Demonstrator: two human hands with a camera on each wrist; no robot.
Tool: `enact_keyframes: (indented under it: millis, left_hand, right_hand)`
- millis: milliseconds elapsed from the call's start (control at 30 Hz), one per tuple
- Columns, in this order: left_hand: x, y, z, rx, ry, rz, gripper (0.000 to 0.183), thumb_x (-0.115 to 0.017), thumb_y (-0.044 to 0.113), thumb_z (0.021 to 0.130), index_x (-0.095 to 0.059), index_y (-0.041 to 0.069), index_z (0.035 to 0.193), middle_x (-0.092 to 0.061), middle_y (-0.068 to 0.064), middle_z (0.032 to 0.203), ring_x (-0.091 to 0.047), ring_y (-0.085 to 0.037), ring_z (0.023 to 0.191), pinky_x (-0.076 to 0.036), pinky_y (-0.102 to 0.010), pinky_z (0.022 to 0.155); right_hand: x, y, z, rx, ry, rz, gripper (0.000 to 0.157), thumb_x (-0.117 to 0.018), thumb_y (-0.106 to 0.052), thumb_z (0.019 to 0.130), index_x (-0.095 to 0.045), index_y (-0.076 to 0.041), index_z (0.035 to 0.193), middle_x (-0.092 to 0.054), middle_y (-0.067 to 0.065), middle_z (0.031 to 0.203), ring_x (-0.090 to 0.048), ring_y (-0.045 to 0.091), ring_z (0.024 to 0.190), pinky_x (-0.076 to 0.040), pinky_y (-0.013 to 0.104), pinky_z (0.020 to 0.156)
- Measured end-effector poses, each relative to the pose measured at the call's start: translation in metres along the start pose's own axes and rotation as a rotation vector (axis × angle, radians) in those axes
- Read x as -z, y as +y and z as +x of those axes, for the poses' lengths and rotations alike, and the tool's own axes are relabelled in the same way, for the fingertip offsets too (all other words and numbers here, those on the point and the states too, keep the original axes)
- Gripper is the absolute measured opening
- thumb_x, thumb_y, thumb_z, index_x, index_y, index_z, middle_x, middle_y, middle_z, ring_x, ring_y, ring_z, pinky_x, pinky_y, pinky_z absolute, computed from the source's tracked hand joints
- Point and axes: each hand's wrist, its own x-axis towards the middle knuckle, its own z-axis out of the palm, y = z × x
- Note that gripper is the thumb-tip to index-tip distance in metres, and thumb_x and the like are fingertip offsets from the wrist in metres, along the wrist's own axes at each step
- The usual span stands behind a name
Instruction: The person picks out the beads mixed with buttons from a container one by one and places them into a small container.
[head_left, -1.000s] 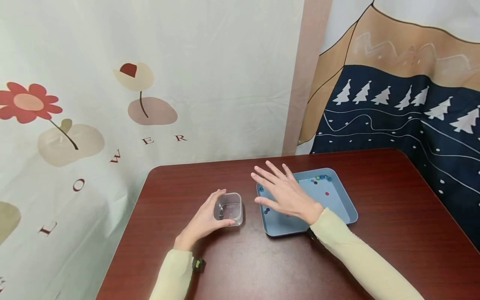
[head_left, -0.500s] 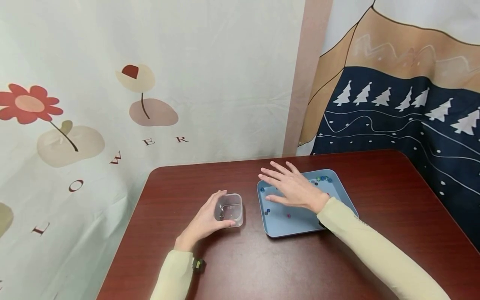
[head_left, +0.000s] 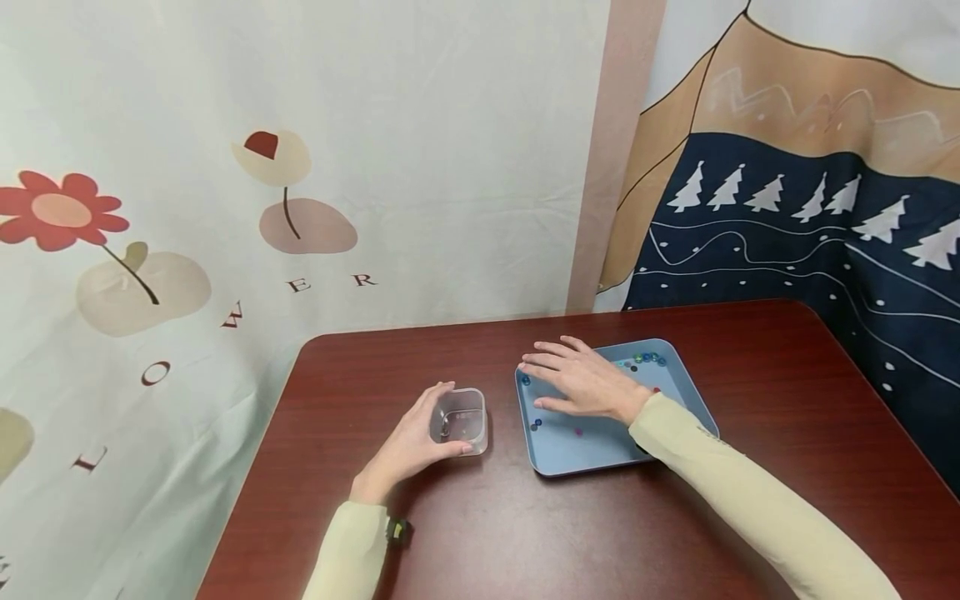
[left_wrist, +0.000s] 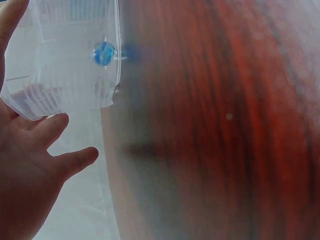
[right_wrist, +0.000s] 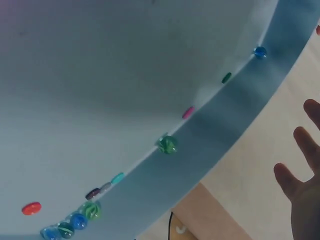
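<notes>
My left hand [head_left: 408,442] holds a small clear plastic container [head_left: 467,421] by its sides, thumb at the near side and fingers at the far side. In the left wrist view a blue marble [left_wrist: 104,53] shows through the clear wall. My right hand [head_left: 587,385] is spread, palm down, over the left part of a shallow blue tray [head_left: 600,457]; whether it touches anything there is hidden. Marbles [head_left: 649,357] are bunched in the tray's far right corner. The right wrist view shows a green marble [right_wrist: 167,144], a pink disc [right_wrist: 188,112] and a red disc [right_wrist: 31,208].
The dark red-brown table [head_left: 480,533] carries both containers, the tray to the right of the clear one. Behind it hangs a pale curtain [head_left: 450,167] with printed flowers, and a dark patterned cloth [head_left: 750,233] at the right.
My right hand has shifted somewhat to the right over the tray, and its fingertips have come lower in the last half second. The left hand and its container stay where they were.
</notes>
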Motion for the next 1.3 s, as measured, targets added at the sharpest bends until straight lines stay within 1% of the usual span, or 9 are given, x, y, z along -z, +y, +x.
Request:
enact_keyframes:
  millis: [100,333,467,600,733,833,1067,1300]
  left_hand:
    - [0.0,0.0,0.0,-0.002,0.003,0.007,0.105,-0.091,0.053,0.074,-0.039,0.015,0.158,-0.038,-0.015,0.162,-0.041,-0.035,0.147,-0.04,-0.055,0.116]
    - [0.0,0.0,0.0,0.0,-0.003,0.005,0.106,-0.091,0.052,0.073,-0.039,0.016,0.158,-0.037,-0.014,0.163,-0.038,-0.033,0.149,-0.038,-0.053,0.118]
    - [0.0,0.0,0.001,-0.007,0.001,0.003,0.106,-0.091,0.053,0.073,-0.04,0.015,0.157,-0.038,-0.013,0.163,-0.038,-0.033,0.149,-0.037,-0.053,0.118]
    - [-0.001,0.0,0.001,-0.019,0.006,-0.004,0.106,-0.091,0.053,0.073,-0.041,0.012,0.157,-0.04,-0.013,0.161,-0.04,-0.034,0.148,-0.039,-0.054,0.117]
    - [-0.001,-0.001,0.0,-0.02,0.007,-0.003,0.106,-0.091,0.053,0.073,-0.041,0.01,0.157,-0.041,-0.013,0.16,-0.042,-0.034,0.146,-0.04,-0.055,0.116]
    - [0.0,0.001,0.0,-0.019,0.008,-0.002,0.106,-0.092,0.052,0.073,-0.041,0.01,0.157,-0.042,-0.013,0.159,-0.042,-0.033,0.145,-0.039,-0.054,0.116]
    - [0.001,0.004,0.0,-0.013,0.004,-0.005,0.106,-0.093,0.05,0.073,-0.041,0.009,0.156,-0.043,-0.011,0.158,-0.046,-0.031,0.142,-0.041,-0.052,0.115]
    - [0.002,0.003,0.0,-0.021,0.003,-0.005,0.106,-0.092,0.051,0.073,-0.041,0.01,0.156,-0.044,-0.009,0.157,-0.047,-0.029,0.141,-0.041,-0.052,0.115]
  right_hand:
    - [-0.003,0.001,0.0,0.018,-0.001,-0.004,0.061,-0.061,-0.052,0.101,-0.057,-0.016,0.15,-0.057,0.001,0.151,-0.045,0.026,0.146,-0.032,0.057,0.12]
    - [-0.012,0.0,0.0,0.039,0.002,0.009,0.058,-0.062,-0.051,0.101,-0.061,-0.015,0.146,-0.061,0.001,0.147,-0.05,0.025,0.141,-0.036,0.056,0.118]
    - [-0.016,0.0,-0.001,0.021,-0.003,0.048,0.056,-0.063,-0.05,0.101,-0.063,-0.015,0.144,-0.063,0.002,0.144,-0.052,0.025,0.138,-0.04,0.053,0.116]
    - [-0.021,-0.001,-0.001,-0.008,-0.027,0.102,0.055,-0.064,-0.049,0.101,-0.064,-0.015,0.143,-0.064,0.002,0.142,-0.055,0.026,0.135,-0.043,0.052,0.113]
    - [-0.025,-0.003,-0.001,-0.03,-0.062,0.136,0.055,-0.063,-0.049,0.101,-0.063,-0.015,0.144,-0.064,0.002,0.143,-0.055,0.027,0.135,-0.042,0.054,0.114]
    - [-0.027,-0.004,0.0,-0.036,-0.072,0.138,0.054,-0.063,-0.048,0.101,-0.063,-0.014,0.144,-0.063,0.002,0.144,-0.054,0.027,0.135,-0.041,0.054,0.115]
    - [-0.031,-0.004,0.001,-0.037,-0.078,0.11,0.053,-0.065,-0.044,0.101,-0.062,-0.013,0.144,-0.062,0.004,0.145,-0.054,0.027,0.137,-0.044,0.054,0.112]
    - [-0.031,-0.005,0.002,-0.064,-0.095,0.127,0.052,-0.067,-0.04,0.101,-0.062,-0.011,0.144,-0.062,0.006,0.144,-0.054,0.027,0.136,-0.044,0.055,0.112]
